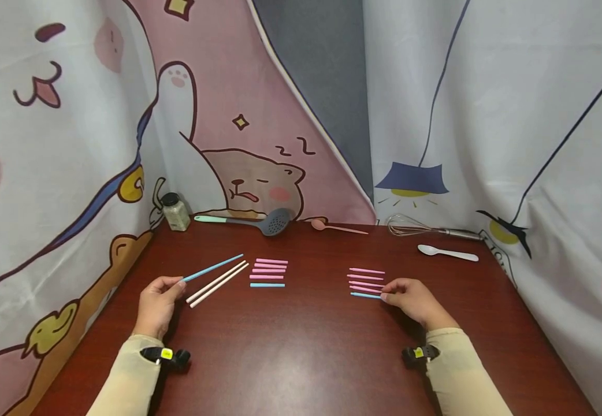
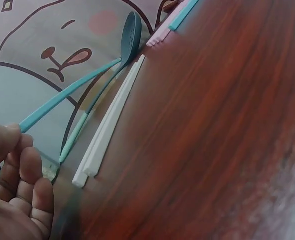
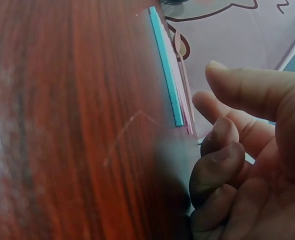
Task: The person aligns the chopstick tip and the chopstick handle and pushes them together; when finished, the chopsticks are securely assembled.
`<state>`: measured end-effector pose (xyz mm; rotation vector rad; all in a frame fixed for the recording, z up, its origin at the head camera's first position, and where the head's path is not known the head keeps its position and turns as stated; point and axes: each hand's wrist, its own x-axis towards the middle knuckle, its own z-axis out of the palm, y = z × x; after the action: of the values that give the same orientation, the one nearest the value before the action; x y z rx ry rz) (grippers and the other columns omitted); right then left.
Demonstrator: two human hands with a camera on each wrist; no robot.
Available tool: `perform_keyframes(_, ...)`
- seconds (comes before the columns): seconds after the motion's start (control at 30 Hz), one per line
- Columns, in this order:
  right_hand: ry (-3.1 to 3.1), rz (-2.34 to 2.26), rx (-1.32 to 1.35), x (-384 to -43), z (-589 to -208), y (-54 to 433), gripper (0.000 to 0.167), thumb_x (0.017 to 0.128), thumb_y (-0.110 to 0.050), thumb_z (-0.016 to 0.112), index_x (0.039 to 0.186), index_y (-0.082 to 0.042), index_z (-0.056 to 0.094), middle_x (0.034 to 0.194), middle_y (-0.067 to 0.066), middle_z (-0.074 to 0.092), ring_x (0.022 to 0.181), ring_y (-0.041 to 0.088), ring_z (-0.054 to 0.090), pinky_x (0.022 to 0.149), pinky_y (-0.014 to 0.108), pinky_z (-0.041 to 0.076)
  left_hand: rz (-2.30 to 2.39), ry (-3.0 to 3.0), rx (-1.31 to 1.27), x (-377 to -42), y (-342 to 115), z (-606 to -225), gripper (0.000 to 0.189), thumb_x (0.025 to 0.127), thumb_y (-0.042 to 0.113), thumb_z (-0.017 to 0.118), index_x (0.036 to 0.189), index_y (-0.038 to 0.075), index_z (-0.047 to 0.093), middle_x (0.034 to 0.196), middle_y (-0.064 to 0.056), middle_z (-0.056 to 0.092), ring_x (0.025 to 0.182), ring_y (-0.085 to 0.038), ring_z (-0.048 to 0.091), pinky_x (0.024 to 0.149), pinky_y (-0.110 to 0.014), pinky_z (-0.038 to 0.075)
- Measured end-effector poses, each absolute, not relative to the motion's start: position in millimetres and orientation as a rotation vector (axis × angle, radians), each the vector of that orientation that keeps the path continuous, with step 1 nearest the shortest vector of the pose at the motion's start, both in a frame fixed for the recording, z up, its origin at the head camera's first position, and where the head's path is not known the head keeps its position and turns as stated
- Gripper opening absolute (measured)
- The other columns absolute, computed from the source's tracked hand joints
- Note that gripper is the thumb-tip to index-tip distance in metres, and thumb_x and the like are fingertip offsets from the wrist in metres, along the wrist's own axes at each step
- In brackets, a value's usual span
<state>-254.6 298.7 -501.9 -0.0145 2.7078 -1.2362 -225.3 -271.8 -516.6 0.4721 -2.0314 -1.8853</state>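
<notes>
Between its thumb and index finger, my left hand [image 1: 156, 305] pinches one end of a long blue chopstick [image 1: 212, 267], which slants up to the right. Two white chopsticks [image 2: 112, 112] lie side by side on the table below it. Right of these are several short pink sticks [image 1: 270, 266] in a stack of rows, with a short blue stick [image 1: 267, 285] nearest me. My right hand [image 1: 410, 297] is at the right end of another short blue stick [image 1: 364, 295], below several thinner pink sticks [image 1: 366, 278]. The right wrist view shows its thumb and index finger apart, with nothing seen between them.
Along the back of the dark red table [image 1: 301, 341] lie a grey slotted spoon [image 1: 276, 222], a small wooden spoon [image 1: 319, 225] and a whisk [image 1: 407, 226]. A jar [image 1: 176, 215] stands at the back left, a white spoon [image 1: 449, 253] lies back right. Printed curtains border the table.
</notes>
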Motion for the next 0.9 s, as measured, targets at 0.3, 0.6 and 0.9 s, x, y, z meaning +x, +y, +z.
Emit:
perform_keyframes(0.3,2.712,-1.189,-0.001,-254.5,-499.7,296.0,0.015,0.094,-0.016,0.079,0.104,-0.006,0.076,0.083,0.005,0.06,0.08,0.021,0.05,0.068,0.035,0.04,-1.767,-2.083,0.508,-225.0,-273.5,-522.0,0.012,0.096,0.004,0.073,0.106,-0.003,0.076,0.076,0.014,0.066,0.074,-0.003,0.062,0.067,-0.017,0.052)
perform_keyframes(0.6,2.71,-1.176,0.006,-254.9,-498.8,293.2,0.015,0.092,-0.012,0.08,0.103,-0.005,0.075,0.078,0.005,0.057,0.074,0.021,0.05,0.065,0.035,0.04,-1.564,-2.313,0.477,-223.6,-275.7,-520.3,0.017,0.098,0.007,0.074,0.111,-0.003,0.075,0.095,-0.001,0.073,0.083,-0.005,0.058,0.069,-0.017,0.049)
perform_keyframes(0.9,2.725,-1.161,-0.004,-254.1,-495.3,291.8,0.015,0.091,-0.011,0.08,0.103,-0.004,0.076,0.076,0.004,0.056,0.073,0.021,0.05,0.063,0.035,0.04,-1.269,-2.576,0.375,-222.1,-280.0,-519.5,0.01,0.096,0.01,0.076,0.102,0.002,0.077,0.085,-0.007,0.067,0.078,-0.017,0.056,0.066,-0.026,0.044)
